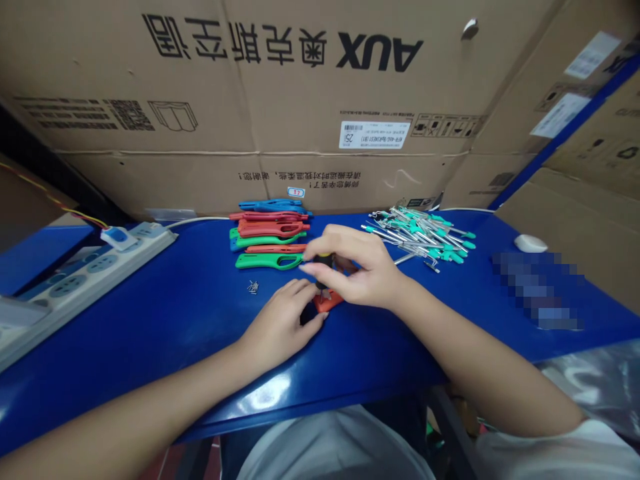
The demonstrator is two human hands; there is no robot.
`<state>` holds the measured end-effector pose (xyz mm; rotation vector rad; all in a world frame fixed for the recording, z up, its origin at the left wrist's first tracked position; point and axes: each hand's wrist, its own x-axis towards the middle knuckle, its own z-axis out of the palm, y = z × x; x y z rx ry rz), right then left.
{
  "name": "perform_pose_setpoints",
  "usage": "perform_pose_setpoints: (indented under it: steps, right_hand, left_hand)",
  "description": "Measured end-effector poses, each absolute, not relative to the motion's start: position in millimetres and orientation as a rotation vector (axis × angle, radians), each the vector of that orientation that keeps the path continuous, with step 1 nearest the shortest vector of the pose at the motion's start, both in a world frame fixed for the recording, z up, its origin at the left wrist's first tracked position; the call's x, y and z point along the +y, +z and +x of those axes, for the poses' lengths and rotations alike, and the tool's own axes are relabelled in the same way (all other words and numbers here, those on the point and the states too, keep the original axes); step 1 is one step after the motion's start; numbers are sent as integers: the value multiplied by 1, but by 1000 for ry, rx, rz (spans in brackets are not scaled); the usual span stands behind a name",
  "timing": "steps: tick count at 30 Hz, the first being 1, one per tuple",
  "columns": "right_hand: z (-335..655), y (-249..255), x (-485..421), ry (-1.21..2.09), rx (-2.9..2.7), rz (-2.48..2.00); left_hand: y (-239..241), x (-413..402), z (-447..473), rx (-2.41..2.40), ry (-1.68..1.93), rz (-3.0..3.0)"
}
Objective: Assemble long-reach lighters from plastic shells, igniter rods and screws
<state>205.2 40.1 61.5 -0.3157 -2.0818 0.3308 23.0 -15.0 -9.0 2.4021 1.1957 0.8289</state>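
Orange casing (329, 302): smooth plastic with a soft sheen.
Stacked casings (260, 261): smooth coloured plastic.
Rods (425, 235): shiny, silvery metal.
Rod ends (469, 235): teal plastic.
Screws (253, 287): bare metal.
Tabletop (200, 307): smooth, glossy blue, reflecting light.
Backdrop (300, 133): matt, creased brown cardboard.
Shirt (335, 447): pale, matt cloth.

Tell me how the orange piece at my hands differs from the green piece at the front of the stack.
The left hand steadies the orange piece beneath the screwdriver in the right hand, while the green piece lies with the stack. Hands largely cover the orange piece; the green piece shows nearly whole, loop included. Both are on the blue table.
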Motion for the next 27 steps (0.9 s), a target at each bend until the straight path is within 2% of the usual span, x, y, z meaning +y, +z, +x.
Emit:
perform_pose_setpoints:
  steps: [5, 11, 18, 27]
  right_hand:
    - [211, 57, 44, 245, -2086, -381]
    - [211, 66, 35, 651, -2146, -322]
    - [207, 69, 30, 423, -2165, -343]
    - [212, 62, 37, 632, -1863, -548]
  left_hand:
    - [-4, -17, 25, 1197, 805, 2383]
    - [-5, -16, 24, 1211, 815, 2382]
    - [-6, -16, 25, 1189, 867, 2385]
    - [2, -19, 22, 1166, 788, 2292]
